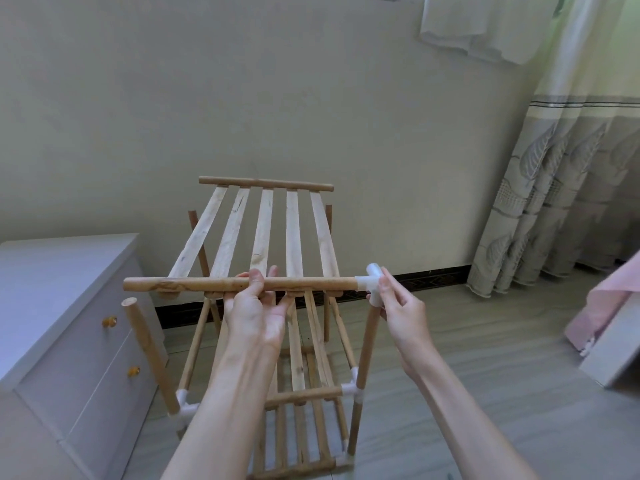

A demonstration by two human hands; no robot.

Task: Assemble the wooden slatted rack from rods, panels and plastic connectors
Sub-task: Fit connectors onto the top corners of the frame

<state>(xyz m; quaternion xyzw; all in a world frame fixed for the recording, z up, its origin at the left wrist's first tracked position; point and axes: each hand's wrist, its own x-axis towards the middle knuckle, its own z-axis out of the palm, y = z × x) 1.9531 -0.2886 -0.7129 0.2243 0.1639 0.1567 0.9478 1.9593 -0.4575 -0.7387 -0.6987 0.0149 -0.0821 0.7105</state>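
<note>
A person's left hand [254,308] grips the near rod of a slatted panel [263,237] held above the half-built rack [304,393], while the right hand [398,306] pinches the white plastic connector [369,284] joining that rod to an upright rod [366,344].

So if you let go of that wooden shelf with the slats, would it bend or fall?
The slatted shelf probably stays stiff: its slats run straight between two round bars. It looks light, since the left hand lifts it mid-bar. It would likely drop on the left: only the white corner piece, pinched by the right hand, joins it to a post; the left post stands bare.
</note>
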